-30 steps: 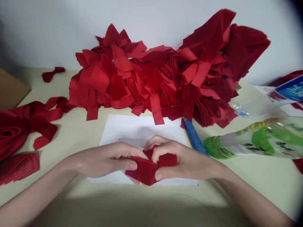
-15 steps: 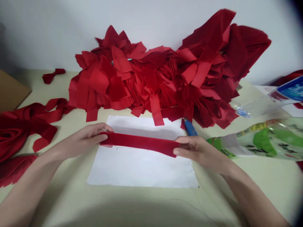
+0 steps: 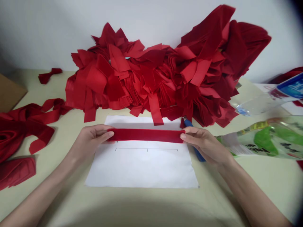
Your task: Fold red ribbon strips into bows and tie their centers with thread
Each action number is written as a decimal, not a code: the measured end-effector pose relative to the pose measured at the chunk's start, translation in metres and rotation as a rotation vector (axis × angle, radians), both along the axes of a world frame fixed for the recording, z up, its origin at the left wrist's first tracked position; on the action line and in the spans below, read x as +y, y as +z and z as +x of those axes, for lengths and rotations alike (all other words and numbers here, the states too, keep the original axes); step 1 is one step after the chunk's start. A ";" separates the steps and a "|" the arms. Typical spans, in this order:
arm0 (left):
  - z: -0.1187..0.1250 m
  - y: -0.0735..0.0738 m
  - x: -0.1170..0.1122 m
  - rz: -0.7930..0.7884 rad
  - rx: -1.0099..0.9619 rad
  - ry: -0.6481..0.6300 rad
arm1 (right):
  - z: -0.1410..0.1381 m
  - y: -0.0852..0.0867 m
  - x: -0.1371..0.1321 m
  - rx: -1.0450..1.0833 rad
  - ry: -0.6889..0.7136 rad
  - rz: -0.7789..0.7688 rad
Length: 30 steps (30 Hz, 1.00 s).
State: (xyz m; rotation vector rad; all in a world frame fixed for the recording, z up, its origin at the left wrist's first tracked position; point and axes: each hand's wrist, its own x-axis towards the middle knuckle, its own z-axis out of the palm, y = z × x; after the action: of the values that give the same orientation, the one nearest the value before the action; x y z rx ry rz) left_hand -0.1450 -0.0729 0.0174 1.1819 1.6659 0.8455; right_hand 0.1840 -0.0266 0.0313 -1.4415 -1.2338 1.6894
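Between my two hands a red velvet ribbon strip (image 3: 147, 135) is stretched level, like a short band. My left hand (image 3: 96, 136) pinches its left end between thumb and fingers. At the other end my right hand (image 3: 198, 140) pinches it the same way. Beneath the strip lies a white sheet of paper (image 3: 142, 170) with thin black ruled lines, partly covered by the strip. A blue-handled tool (image 3: 200, 154) lies by the paper's right side, partly hidden behind my right hand.
A large heap of red ribbon pieces (image 3: 151, 75) spans the back by the wall. Loose red ribbon (image 3: 44, 116) coils at the left, near a cardboard box (image 3: 10, 91). To the right lie a green-and-clear plastic package (image 3: 267, 138) and a blue-labelled clear package (image 3: 291, 90).
The ribbon strip has gone from slanting down to the right to nearly level. Its right end has risen with my right hand, and more of the ruled lines show below it.
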 end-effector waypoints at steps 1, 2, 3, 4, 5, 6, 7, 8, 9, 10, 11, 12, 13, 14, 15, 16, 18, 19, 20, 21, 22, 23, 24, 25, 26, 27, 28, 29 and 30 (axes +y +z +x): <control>0.000 0.000 0.000 -0.011 -0.011 0.025 | 0.000 0.000 0.001 0.004 -0.022 0.002; 0.000 0.000 -0.001 -0.024 -0.024 0.034 | 0.001 -0.001 0.002 0.006 -0.043 0.009; 0.001 0.000 -0.001 -0.032 -0.036 0.038 | 0.001 -0.001 0.002 0.004 -0.057 0.014; 0.001 0.000 -0.002 -0.037 -0.045 0.039 | 0.002 -0.001 0.003 0.002 -0.069 0.018; 0.002 0.000 -0.002 -0.038 -0.049 0.039 | 0.002 -0.001 0.004 0.002 -0.079 0.018; 0.002 0.000 -0.003 -0.037 -0.046 0.041 | 0.003 -0.002 0.004 0.007 -0.089 0.016; 0.003 0.000 -0.003 -0.034 -0.042 0.043 | 0.003 -0.002 0.005 0.014 -0.100 0.014; 0.003 0.000 -0.003 -0.031 -0.041 0.044 | 0.003 -0.002 0.005 0.024 -0.104 0.010; 0.002 -0.001 -0.004 -0.030 -0.046 0.041 | 0.004 -0.002 0.005 0.035 -0.108 0.006; 0.002 -0.001 -0.004 -0.029 -0.056 0.038 | 0.004 -0.002 0.006 0.047 -0.109 0.002; 0.001 -0.002 -0.004 -0.030 -0.066 0.035 | 0.004 -0.003 0.006 0.061 -0.110 -0.005; 0.001 -0.003 -0.004 -0.034 -0.075 0.032 | 0.004 -0.003 0.006 0.073 -0.116 -0.010; 0.000 -0.004 -0.004 -0.038 -0.082 0.029 | 0.004 -0.004 0.006 0.082 -0.124 -0.015; -0.001 -0.005 -0.004 -0.038 -0.087 0.031 | 0.005 -0.004 0.006 0.089 -0.130 -0.016; -0.001 -0.006 -0.004 -0.035 -0.091 0.034 | 0.005 -0.004 0.006 0.092 -0.134 -0.012; -0.001 -0.006 -0.004 -0.029 -0.095 0.039 | 0.006 -0.005 0.006 0.094 -0.131 -0.005; -0.001 -0.005 -0.004 -0.011 -0.105 0.048 | 0.008 -0.005 0.005 0.114 -0.121 0.010; -0.001 -0.005 -0.005 -0.003 -0.108 0.048 | 0.008 -0.006 0.005 0.137 -0.113 0.012; -0.001 -0.003 -0.005 0.003 -0.110 0.045 | 0.009 -0.006 0.005 0.167 -0.105 0.011; -0.001 -0.002 -0.005 0.006 -0.112 0.040 | 0.009 -0.006 0.005 0.201 -0.098 0.011; 0.000 -0.002 -0.005 0.008 -0.114 0.034 | 0.009 -0.007 0.005 0.233 -0.088 0.010; 0.000 -0.001 -0.006 0.007 -0.118 0.025 | 0.010 -0.007 0.006 0.258 -0.078 0.008; 0.000 -0.001 -0.006 0.007 -0.121 0.020 | 0.010 -0.008 0.006 0.273 -0.071 0.006; -0.001 -0.001 -0.006 0.007 -0.124 0.016 | 0.009 -0.008 0.006 0.279 -0.068 0.005; -0.001 -0.002 -0.005 0.007 -0.126 0.012 | 0.009 -0.008 0.006 0.279 -0.066 0.002; -0.001 -0.002 -0.005 0.004 -0.127 0.009 | 0.009 -0.008 0.007 0.274 -0.065 -0.001; -0.002 -0.002 -0.005 0.001 -0.127 0.008 | 0.009 -0.008 0.007 0.267 -0.065 -0.002; -0.002 -0.003 -0.005 -0.002 -0.127 0.007 | 0.008 -0.008 0.007 0.258 -0.069 0.003; -0.002 -0.003 -0.004 -0.007 -0.129 0.006 | 0.008 -0.007 0.007 0.245 -0.076 0.012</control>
State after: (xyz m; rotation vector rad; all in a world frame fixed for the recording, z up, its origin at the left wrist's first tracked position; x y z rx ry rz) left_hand -0.1475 -0.0773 0.0144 1.0946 1.5669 0.8995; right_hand 0.1922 -0.0197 0.0242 -1.2160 -1.0406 1.7440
